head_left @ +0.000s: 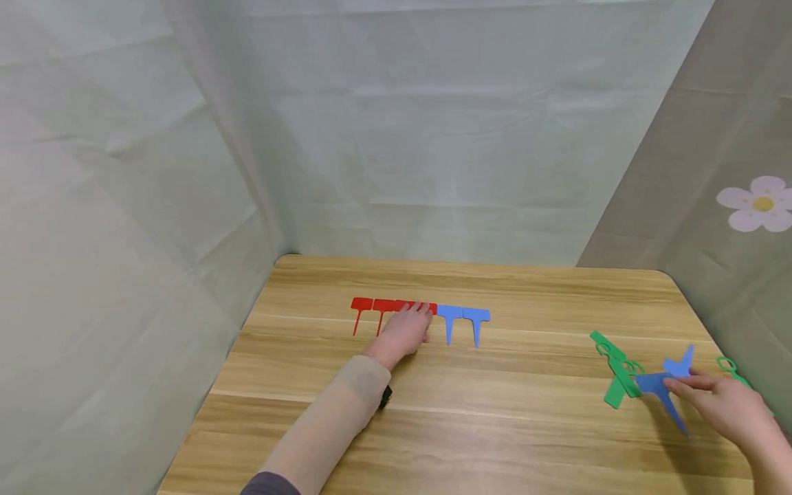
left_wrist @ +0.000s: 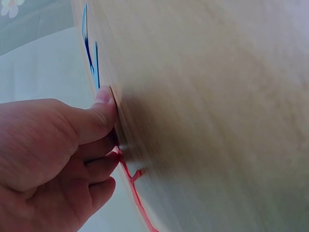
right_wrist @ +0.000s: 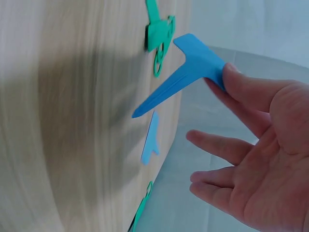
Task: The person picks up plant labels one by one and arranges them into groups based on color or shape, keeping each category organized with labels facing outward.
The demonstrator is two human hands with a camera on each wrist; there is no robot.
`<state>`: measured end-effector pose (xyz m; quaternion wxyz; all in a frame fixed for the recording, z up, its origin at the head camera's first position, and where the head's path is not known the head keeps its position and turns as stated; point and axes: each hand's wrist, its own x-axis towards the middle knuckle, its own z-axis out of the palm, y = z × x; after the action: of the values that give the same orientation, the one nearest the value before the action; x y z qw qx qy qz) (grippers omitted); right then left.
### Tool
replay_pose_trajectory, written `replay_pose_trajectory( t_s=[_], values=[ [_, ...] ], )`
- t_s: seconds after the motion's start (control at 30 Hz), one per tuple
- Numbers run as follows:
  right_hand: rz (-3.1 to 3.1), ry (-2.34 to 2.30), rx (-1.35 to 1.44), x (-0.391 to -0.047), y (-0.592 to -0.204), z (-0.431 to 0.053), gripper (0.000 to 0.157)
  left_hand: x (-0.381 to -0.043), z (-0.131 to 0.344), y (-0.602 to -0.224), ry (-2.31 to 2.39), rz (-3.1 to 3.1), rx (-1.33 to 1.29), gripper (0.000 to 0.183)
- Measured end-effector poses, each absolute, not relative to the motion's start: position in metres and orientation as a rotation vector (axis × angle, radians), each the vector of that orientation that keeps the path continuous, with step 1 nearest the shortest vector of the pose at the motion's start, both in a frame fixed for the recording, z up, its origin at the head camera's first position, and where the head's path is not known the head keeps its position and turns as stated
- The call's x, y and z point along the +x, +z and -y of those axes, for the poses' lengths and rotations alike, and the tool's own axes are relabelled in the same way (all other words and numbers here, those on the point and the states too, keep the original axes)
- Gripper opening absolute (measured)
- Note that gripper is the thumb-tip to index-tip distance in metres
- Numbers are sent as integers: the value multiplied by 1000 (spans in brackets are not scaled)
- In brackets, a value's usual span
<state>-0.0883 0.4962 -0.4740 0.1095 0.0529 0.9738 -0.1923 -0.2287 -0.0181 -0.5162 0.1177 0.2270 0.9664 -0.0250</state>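
My left hand [head_left: 405,330] rests on the right part of a row of flat red T-shaped plant labels [head_left: 361,303], hiding some of their stems. In the left wrist view, the thumb and fingertips touch the tabletop beside a red label [left_wrist: 137,205]. Two blue T-shaped plant labels [head_left: 449,313] continue the row to the right of that hand. My right hand [head_left: 727,405] pinches another blue plant label [right_wrist: 198,60] by one end of its head, between thumb and index finger, above the table. Its other fingers are extended. Beneath lies one more blue label [right_wrist: 150,137].
Several green labels with looped parts [head_left: 615,368] lie overlapping left of the right hand. Another green piece [head_left: 730,366] lies at the table's right edge. Pale cloth [head_left: 433,137] hangs behind and beside the wooden table [head_left: 495,433].
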Motion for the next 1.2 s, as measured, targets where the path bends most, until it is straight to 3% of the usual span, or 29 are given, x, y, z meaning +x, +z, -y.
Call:
replay_pose_trajectory(
  t_s=[0.23,0.77,1.2],
  values=[
    [-3025,-706,179,-92,-466,-473,66,-223,17,-513,-109,-2797,667,63],
    [-2759,-1243,147,-117,-467,-401,77,-218,20,-516,-71,-2811,675,61],
    [-2676,-1388,123,-154,-481,-340,70,-216,22,-516,-84,-2792,698,62]
  ],
)
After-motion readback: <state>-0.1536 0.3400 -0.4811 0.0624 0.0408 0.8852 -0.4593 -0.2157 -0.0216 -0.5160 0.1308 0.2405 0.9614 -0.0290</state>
